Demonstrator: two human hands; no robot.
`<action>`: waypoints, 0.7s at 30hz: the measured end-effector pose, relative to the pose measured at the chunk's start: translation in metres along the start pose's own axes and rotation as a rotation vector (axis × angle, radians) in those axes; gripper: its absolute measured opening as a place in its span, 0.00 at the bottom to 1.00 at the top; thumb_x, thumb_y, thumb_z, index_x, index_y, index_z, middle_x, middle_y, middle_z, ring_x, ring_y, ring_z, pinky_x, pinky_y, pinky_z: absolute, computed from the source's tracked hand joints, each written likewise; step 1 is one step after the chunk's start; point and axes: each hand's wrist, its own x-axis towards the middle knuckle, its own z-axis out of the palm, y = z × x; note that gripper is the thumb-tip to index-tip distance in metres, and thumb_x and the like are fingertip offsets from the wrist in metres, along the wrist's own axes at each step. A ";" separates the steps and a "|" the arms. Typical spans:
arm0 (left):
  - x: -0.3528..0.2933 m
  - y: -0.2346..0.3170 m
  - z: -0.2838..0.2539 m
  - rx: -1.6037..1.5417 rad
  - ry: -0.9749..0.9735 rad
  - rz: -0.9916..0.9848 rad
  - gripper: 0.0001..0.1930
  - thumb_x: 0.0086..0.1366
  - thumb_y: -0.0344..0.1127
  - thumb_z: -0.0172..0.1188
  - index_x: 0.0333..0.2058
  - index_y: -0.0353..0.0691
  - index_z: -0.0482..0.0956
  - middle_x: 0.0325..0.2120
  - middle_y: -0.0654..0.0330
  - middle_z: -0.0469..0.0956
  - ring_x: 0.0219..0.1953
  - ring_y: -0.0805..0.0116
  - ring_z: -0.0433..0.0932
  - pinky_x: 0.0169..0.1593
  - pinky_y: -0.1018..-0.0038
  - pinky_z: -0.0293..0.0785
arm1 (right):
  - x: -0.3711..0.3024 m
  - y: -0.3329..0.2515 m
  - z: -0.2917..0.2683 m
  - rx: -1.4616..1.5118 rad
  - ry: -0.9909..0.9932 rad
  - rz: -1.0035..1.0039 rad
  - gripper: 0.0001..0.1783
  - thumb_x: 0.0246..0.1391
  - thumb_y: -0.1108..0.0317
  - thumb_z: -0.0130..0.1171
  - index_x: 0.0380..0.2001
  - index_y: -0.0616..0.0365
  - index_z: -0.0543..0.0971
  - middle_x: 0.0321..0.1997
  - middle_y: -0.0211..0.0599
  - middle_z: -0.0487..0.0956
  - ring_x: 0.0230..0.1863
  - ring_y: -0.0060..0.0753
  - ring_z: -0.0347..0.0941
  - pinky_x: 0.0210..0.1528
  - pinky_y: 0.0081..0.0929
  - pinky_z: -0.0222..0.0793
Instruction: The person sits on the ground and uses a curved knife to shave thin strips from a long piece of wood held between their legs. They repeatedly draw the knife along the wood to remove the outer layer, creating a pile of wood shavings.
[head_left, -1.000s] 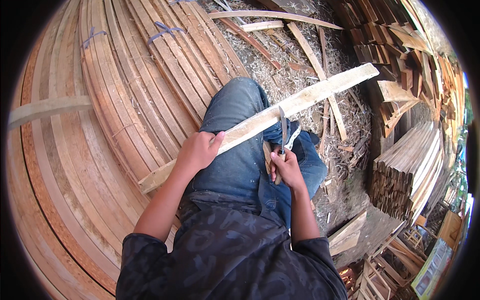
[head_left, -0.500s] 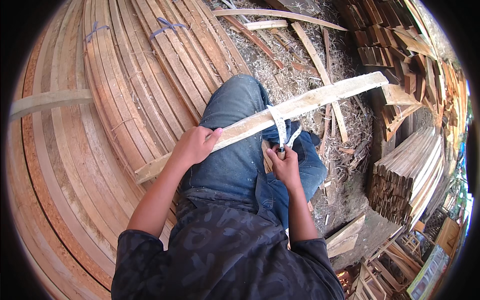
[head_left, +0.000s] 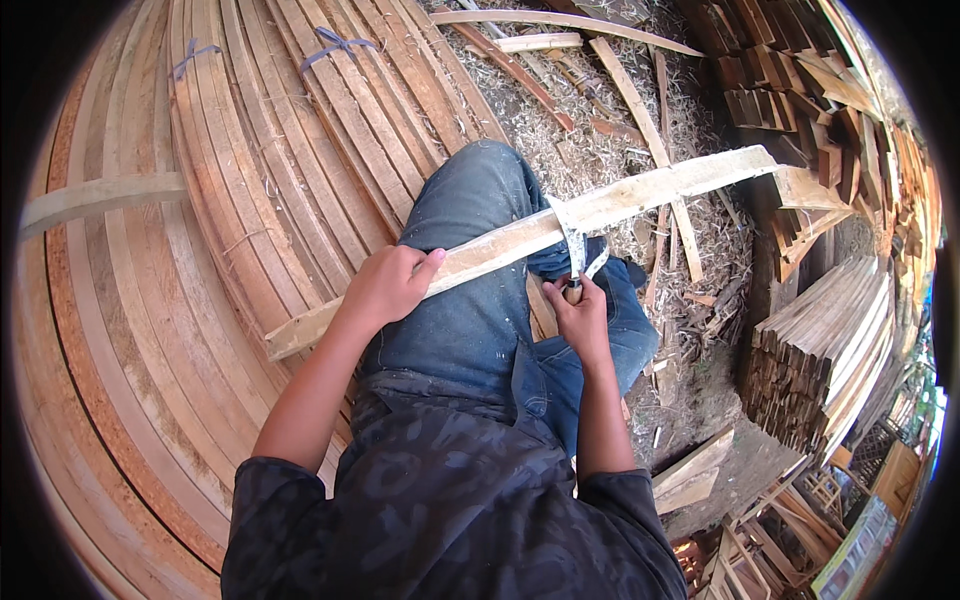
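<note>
A long pale wooden strip (head_left: 660, 190) lies slantwise across my raised knee (head_left: 470, 200), its near end to the left over the stacked boards. My left hand (head_left: 395, 285) presses on the strip and curls round it, thumb on its top face. Below the strip, my right hand (head_left: 583, 318) grips a wooden-handled tool (head_left: 573, 290) with a dark collar. From the collar a narrow, speckled whitish blade-like piece (head_left: 573, 235) rises and crosses the strip. A second pale piece (head_left: 598, 263) curves off to the right; whether it is a shaving I cannot tell.
Long boards (head_left: 290, 200) lie stacked at the left, some bound with blue-grey ties (head_left: 338, 48). Shavings (head_left: 610, 140) and loose sticks (head_left: 630, 100) cover the ground ahead. Wood bundles (head_left: 820, 350) and stacked pieces (head_left: 790, 90) stand at the right.
My right hand has shifted slightly right with the tool, and its pale blade-like piece sits a little farther along the strip. My left hand remains in place on the strip.
</note>
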 end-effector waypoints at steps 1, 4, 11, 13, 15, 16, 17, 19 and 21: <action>0.000 0.001 -0.001 0.020 -0.019 -0.010 0.29 0.67 0.52 0.46 0.20 0.29 0.76 0.16 0.40 0.71 0.25 0.42 0.75 0.33 0.56 0.69 | -0.003 -0.003 0.002 0.107 -0.062 0.041 0.10 0.50 0.70 0.65 0.24 0.62 0.75 0.17 0.23 0.70 0.19 0.11 0.59 0.21 0.16 0.57; -0.002 -0.004 -0.001 -0.012 0.013 -0.033 0.29 0.67 0.51 0.46 0.19 0.29 0.75 0.15 0.40 0.71 0.24 0.41 0.74 0.32 0.56 0.69 | 0.003 0.000 -0.015 0.055 -0.015 0.020 0.09 0.49 0.70 0.66 0.25 0.64 0.76 0.18 0.24 0.72 0.21 0.12 0.62 0.23 0.18 0.60; 0.000 0.005 -0.002 0.019 -0.007 -0.034 0.29 0.67 0.51 0.46 0.18 0.29 0.75 0.13 0.41 0.69 0.22 0.42 0.74 0.30 0.58 0.68 | -0.007 0.014 0.022 0.290 0.185 0.055 0.09 0.51 0.69 0.65 0.25 0.62 0.76 0.16 0.23 0.70 0.18 0.10 0.59 0.20 0.15 0.54; -0.001 0.003 -0.004 0.023 -0.026 -0.037 0.30 0.67 0.51 0.46 0.18 0.29 0.75 0.13 0.41 0.69 0.22 0.43 0.74 0.30 0.58 0.68 | -0.012 0.003 0.010 0.568 -0.094 0.214 0.09 0.56 0.66 0.60 0.27 0.60 0.74 0.16 0.26 0.70 0.15 0.14 0.62 0.16 0.17 0.57; 0.001 -0.001 -0.005 0.024 -0.068 -0.062 0.30 0.67 0.52 0.46 0.19 0.29 0.75 0.14 0.41 0.69 0.22 0.44 0.74 0.30 0.59 0.68 | -0.010 0.008 -0.006 0.982 -0.388 0.278 0.12 0.60 0.62 0.53 0.29 0.59 0.72 0.15 0.29 0.69 0.12 0.18 0.63 0.13 0.18 0.59; 0.003 -0.002 -0.005 0.019 -0.089 -0.069 0.30 0.67 0.52 0.46 0.19 0.29 0.75 0.14 0.41 0.69 0.22 0.44 0.74 0.30 0.59 0.68 | -0.011 0.003 -0.015 1.127 -0.498 0.339 0.13 0.61 0.61 0.52 0.29 0.59 0.72 0.15 0.30 0.69 0.12 0.19 0.63 0.13 0.17 0.59; 0.003 -0.005 -0.005 0.014 -0.084 -0.071 0.30 0.67 0.52 0.46 0.19 0.29 0.76 0.14 0.41 0.70 0.22 0.44 0.75 0.30 0.59 0.69 | -0.010 0.003 -0.019 1.100 -0.541 0.365 0.13 0.62 0.59 0.51 0.31 0.58 0.70 0.14 0.28 0.66 0.10 0.18 0.59 0.13 0.14 0.56; 0.004 -0.006 -0.005 0.007 -0.074 -0.071 0.30 0.67 0.53 0.46 0.20 0.29 0.77 0.15 0.41 0.71 0.23 0.44 0.75 0.31 0.59 0.69 | -0.009 0.012 -0.015 0.602 -0.295 0.137 0.13 0.62 0.59 0.51 0.31 0.58 0.69 0.14 0.26 0.64 0.10 0.17 0.58 0.12 0.15 0.55; 0.004 -0.002 -0.003 0.006 -0.047 -0.050 0.30 0.66 0.54 0.46 0.21 0.29 0.78 0.16 0.40 0.71 0.23 0.44 0.75 0.31 0.59 0.69 | -0.005 0.018 0.000 -0.123 0.141 -0.385 0.12 0.63 0.59 0.50 0.32 0.57 0.69 0.13 0.23 0.62 0.09 0.16 0.55 0.11 0.17 0.52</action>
